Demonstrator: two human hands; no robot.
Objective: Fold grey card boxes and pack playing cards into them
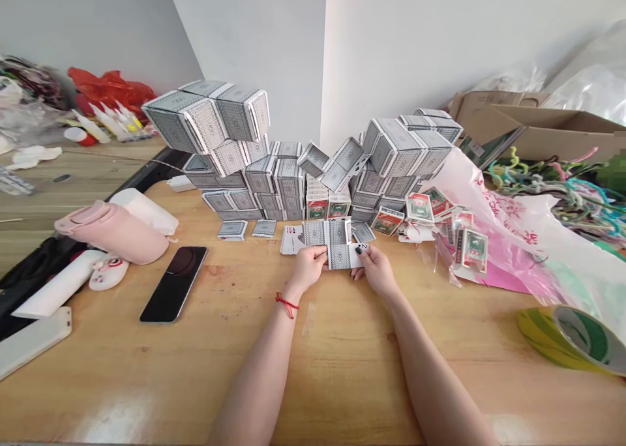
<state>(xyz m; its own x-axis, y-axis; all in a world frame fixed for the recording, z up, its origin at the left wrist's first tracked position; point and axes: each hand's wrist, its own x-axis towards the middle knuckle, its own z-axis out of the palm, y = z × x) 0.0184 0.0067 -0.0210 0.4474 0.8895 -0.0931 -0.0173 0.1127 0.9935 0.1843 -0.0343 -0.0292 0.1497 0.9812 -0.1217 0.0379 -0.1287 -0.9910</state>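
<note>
Between my two hands, just above the wooden table, are interlocked playing cards (338, 255) with grey patterned backs. My left hand (310, 267), a red string round its wrist, is closed on their left side. On the right side my right hand (376, 270), with dark nails, pinches a card whose face shows a 2. Behind my left hand lies a spread of loose cards (292, 240), partly face up. Further back, folded-card blocks (283, 178) are stacked in a tall structure, with a tilted block (345, 162) near its middle.
Red card boxes (388, 220) stand at the right beside a pink plastic bag (493, 231). Green-yellow tape (570, 338) lies at the right edge, a cardboard box (552, 130) behind. To the left are a black phone (173, 284) and a pink bottle (117, 231).
</note>
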